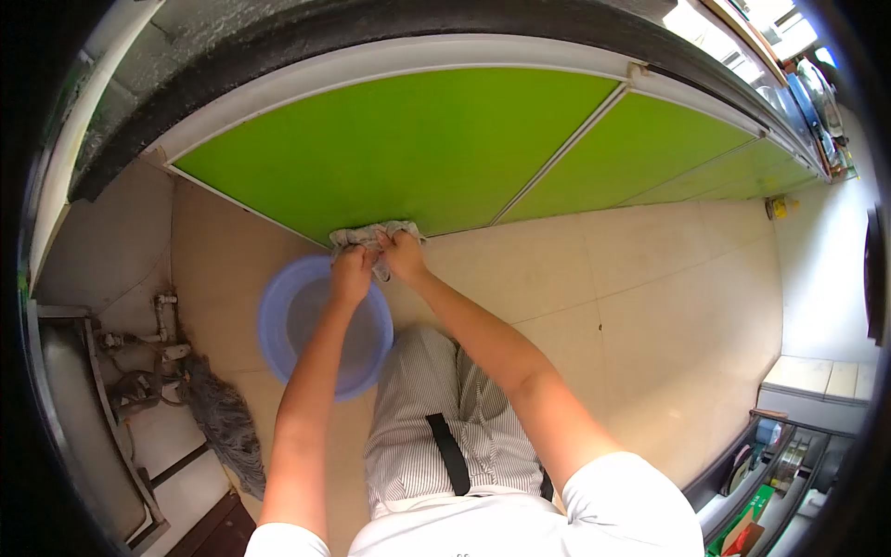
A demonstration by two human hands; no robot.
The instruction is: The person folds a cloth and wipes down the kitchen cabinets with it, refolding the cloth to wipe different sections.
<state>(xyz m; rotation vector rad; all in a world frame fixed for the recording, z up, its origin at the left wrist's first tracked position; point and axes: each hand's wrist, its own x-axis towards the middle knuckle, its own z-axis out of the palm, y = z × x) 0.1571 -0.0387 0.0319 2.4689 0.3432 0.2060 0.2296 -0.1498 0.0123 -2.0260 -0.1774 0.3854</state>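
Observation:
Both my hands grip a greyish, damp-looking cloth [401, 227] in front of the lower edge of a green cabinet panel [399, 139]. My left hand [351, 271] is closed on the cloth's left part, above the far rim of a blue plastic basin [271, 320]. Close beside it, my right hand [403, 255] is closed on the right part, and a loose end hangs between the two. The basin stands on the floor by my knees, with cloudy water in it. Part of its rim is hidden behind my left forearm.
Beige tiled floor [650, 278] stretches to the right. At the left are pipes [165, 320], a dark grey rag or mop head [223, 427] and a metal-framed sink [79, 418]. A rack with small goods [780, 464] stands at the lower right. A dark counter edge [371, 37] overhangs the cabinet.

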